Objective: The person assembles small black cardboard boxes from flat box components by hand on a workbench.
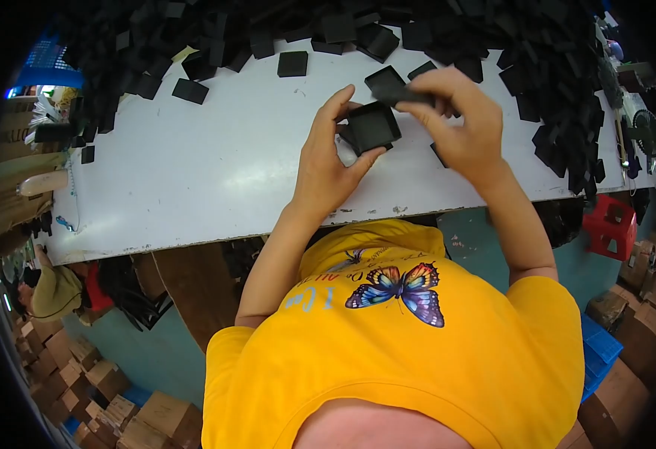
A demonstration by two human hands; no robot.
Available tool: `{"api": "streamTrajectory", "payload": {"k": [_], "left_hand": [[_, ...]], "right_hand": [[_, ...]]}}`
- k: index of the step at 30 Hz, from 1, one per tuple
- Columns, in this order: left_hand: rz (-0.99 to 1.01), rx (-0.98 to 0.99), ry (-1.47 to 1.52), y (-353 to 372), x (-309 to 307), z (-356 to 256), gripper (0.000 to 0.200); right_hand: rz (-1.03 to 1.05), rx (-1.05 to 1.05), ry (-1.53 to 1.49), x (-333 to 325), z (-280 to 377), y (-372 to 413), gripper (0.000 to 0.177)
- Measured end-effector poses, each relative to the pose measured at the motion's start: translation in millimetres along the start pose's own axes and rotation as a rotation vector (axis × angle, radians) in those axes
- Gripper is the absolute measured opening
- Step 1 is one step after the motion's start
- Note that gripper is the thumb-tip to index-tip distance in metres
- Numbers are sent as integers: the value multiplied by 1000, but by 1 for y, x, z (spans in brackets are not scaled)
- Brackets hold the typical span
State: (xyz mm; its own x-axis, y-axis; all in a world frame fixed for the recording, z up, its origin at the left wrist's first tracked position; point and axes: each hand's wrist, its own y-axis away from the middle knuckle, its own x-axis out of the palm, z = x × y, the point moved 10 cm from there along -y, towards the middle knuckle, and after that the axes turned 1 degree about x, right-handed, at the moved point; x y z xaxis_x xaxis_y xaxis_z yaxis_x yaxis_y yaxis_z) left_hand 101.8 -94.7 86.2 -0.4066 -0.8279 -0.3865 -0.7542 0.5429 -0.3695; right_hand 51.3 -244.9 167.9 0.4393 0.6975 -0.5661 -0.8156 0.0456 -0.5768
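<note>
My left hand (328, 159) holds a small open black box (374, 126) between thumb and fingers, its hollow side facing up. Another dark piece shows partly behind that box, at its left edge. To the right, my right hand (464, 123) pinches a flat black piece (410, 96), blurred, just above the box's upper right corner. Beyond the piece lies another open black box (385, 78) on the white table (193, 172). Part of a further dark piece shows under my right hand.
Black boxes (338, 28) are heaped along the table's far side and down its right side (560, 142). Single boxes lie nearer, one at the left (190, 91). A red stool (611, 227) stands at the right, cardboard boxes (167, 416) at the lower left. Another person's sleeve (57, 292) shows at far left.
</note>
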Motion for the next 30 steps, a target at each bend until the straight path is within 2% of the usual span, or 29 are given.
{"api": "streamTrajectory", "payload": {"k": [2,6,11,15,18,20,21,27,30], "left_hand": [[-35,-17,52,5,2,7,93],[-60,-9,100,12,2,14,92],[-39,34,35,9,3,12,87],[-6,51,35,7,2,7,68],[-2,101,34,3,1,3,51],[32,119,-29,0,0,-5,43],[26,116,-14,-2,1,-4,42],[73,113,-23,-1,2,-6,36],[74,113,-49,0,3,-7,36]], "right_hand": [[0,-346,71,11,30,11,32],[128,-429,189,33,42,26,31],[174,-385,284,34,47,21,27],[267,-226,161,35,36,17,27],[240,-206,184,35,37,23,27],[181,-294,270,30,44,20,24],[153,-338,310,28,48,20,23],[400,-126,215,52,24,31,19],[341,-154,163,41,31,19,20]]}}
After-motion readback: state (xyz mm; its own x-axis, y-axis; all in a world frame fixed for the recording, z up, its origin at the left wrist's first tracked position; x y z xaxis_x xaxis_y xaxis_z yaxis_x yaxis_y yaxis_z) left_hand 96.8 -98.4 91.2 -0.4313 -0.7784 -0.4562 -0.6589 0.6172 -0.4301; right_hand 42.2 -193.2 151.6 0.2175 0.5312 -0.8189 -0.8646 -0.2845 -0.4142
